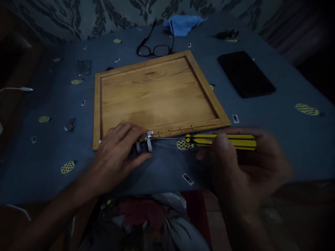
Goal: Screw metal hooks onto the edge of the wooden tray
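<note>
A framed wooden panel lies on the table, its near edge dotted with several small dark holes. My left hand is closed at that edge, fingers over the frame and thumb below. It grips a shiny metal fitting with bent arms; the hand covers part of it. In my right hand is a yellow screwdriver with black stripes, held level between thumb and fingers. Its thin shaft points left along the panel's edge, and the tip meets or lies very close to the fitting; I cannot tell which.
Beyond the panel lie eyeglasses and a blue cloth. A black phone or tablet rests at right, with a dark object behind it. At left are a small metal piece, a clear packet and a white cable.
</note>
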The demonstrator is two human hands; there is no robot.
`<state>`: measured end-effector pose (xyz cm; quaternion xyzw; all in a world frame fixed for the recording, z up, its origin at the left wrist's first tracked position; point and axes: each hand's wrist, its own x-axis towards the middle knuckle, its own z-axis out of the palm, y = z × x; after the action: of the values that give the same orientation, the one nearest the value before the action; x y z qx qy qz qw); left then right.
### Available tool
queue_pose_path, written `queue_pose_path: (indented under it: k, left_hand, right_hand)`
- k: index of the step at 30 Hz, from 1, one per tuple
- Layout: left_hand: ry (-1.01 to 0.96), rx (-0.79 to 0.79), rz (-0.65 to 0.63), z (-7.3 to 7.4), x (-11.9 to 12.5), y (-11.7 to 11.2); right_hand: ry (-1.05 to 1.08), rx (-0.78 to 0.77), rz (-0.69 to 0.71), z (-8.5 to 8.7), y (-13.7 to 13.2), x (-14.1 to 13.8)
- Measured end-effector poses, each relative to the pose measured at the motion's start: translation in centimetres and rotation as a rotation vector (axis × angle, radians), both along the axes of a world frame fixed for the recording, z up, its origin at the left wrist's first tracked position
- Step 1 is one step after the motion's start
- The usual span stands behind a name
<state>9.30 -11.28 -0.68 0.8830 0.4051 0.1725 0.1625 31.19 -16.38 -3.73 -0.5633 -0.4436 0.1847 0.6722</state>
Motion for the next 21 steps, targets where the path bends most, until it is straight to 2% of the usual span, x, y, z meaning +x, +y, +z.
queue_pose_path:
  k: [21]
  left_hand:
    - [-0.010, 0.013, 0.010, -0.21, -0.12, 0.03]
  right_hand:
    - [-0.060, 0.029, -0.011, -0.12, -0.08, 0.17]
